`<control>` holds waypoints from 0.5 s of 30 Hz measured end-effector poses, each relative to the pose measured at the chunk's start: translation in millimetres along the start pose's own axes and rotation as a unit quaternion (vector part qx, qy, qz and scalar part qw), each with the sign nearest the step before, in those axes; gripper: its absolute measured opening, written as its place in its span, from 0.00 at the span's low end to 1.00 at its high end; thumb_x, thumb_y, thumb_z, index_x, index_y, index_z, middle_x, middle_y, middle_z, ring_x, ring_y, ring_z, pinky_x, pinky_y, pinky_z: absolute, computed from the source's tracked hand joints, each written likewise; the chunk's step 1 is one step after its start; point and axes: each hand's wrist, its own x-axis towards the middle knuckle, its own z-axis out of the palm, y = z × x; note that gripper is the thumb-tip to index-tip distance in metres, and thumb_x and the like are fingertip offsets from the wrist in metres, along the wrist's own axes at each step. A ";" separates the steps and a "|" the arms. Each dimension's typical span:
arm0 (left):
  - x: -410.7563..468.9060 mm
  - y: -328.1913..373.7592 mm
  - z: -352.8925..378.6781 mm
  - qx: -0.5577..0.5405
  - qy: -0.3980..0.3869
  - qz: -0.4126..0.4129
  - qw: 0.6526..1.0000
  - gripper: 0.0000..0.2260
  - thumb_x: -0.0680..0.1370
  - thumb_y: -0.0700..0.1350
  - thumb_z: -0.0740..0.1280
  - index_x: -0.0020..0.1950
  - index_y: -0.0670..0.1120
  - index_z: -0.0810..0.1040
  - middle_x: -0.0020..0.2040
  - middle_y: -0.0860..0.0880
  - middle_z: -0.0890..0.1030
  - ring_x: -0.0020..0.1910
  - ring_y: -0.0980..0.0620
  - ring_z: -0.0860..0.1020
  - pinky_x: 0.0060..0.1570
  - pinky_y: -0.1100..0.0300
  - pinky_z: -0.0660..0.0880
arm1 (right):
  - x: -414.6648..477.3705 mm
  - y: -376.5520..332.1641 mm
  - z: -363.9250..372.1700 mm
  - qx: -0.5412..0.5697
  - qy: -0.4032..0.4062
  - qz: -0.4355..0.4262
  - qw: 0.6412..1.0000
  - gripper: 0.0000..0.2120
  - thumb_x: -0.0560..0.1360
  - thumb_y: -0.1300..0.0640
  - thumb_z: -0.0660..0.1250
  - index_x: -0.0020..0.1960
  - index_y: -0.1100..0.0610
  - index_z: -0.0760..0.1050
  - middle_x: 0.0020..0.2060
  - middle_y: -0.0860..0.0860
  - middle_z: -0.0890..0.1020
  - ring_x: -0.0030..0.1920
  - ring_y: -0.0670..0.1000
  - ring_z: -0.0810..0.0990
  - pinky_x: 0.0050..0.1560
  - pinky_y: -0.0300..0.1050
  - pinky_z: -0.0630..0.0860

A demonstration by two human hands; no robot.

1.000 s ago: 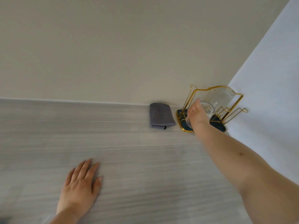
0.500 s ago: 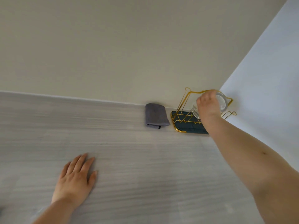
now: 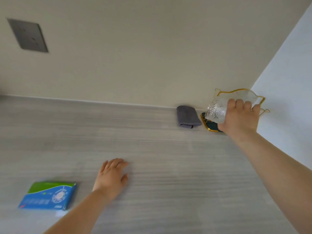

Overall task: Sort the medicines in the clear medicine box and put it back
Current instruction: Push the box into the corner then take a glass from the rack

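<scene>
Now the right hand (image 3: 239, 115) has the ribbed glass (image 3: 217, 110) clear of the gold wire rack (image 3: 239, 92), fingers wrapped around it — a second ago it was only reaching in. The left hand (image 3: 112, 178) stays spread flat on the counter (image 3: 168, 166), and a blue-green medicine packet (image 3: 48, 195) has come into view just to its left. No clear medicine box in sight — sorting hasn't begun, I'd say.
</scene>
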 end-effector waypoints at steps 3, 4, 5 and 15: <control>-35.3 -20.2 -22.7 -0.029 0.043 0.028 0.998 0.17 0.70 0.45 0.61 0.58 0.45 0.77 0.60 0.44 0.78 0.63 0.48 0.73 0.68 0.54 0.60 | -39.1 -36.9 -14.5 0.162 -0.012 -0.003 0.987 0.35 0.62 0.49 0.73 0.61 0.64 0.64 0.58 0.63 0.74 0.60 0.62 0.71 0.59 0.54 0.67; -47.1 -28.2 -31.9 -0.031 0.060 0.048 0.997 0.17 0.66 0.46 0.60 0.51 0.44 0.81 0.52 0.44 0.83 0.55 0.47 0.79 0.63 0.55 0.66 | -52.2 -50.6 -19.4 0.214 -0.019 -0.003 0.977 0.35 0.61 0.49 0.75 0.61 0.64 0.65 0.58 0.63 0.74 0.60 0.62 0.72 0.57 0.54 0.68; -58.4 -37.1 -41.4 -0.023 0.072 0.066 0.995 0.17 0.64 0.47 0.58 0.44 0.44 0.82 0.44 0.45 0.85 0.48 0.48 0.82 0.56 0.57 0.68 | -65.9 -64.7 -24.1 0.267 -0.025 -0.001 0.963 0.35 0.60 0.49 0.75 0.60 0.63 0.66 0.58 0.62 0.75 0.59 0.62 0.72 0.56 0.53 0.70; -147.2 -160.5 -87.3 -0.040 0.111 -0.066 0.991 0.23 0.64 0.49 0.56 0.48 0.37 0.80 0.45 0.37 0.83 0.43 0.35 0.81 0.43 0.42 0.78 | -210.7 -209.0 -29.6 0.700 -0.072 0.103 0.703 0.30 0.60 0.66 0.76 0.53 0.52 0.62 0.42 0.42 0.73 0.49 0.51 0.74 0.50 0.40 0.66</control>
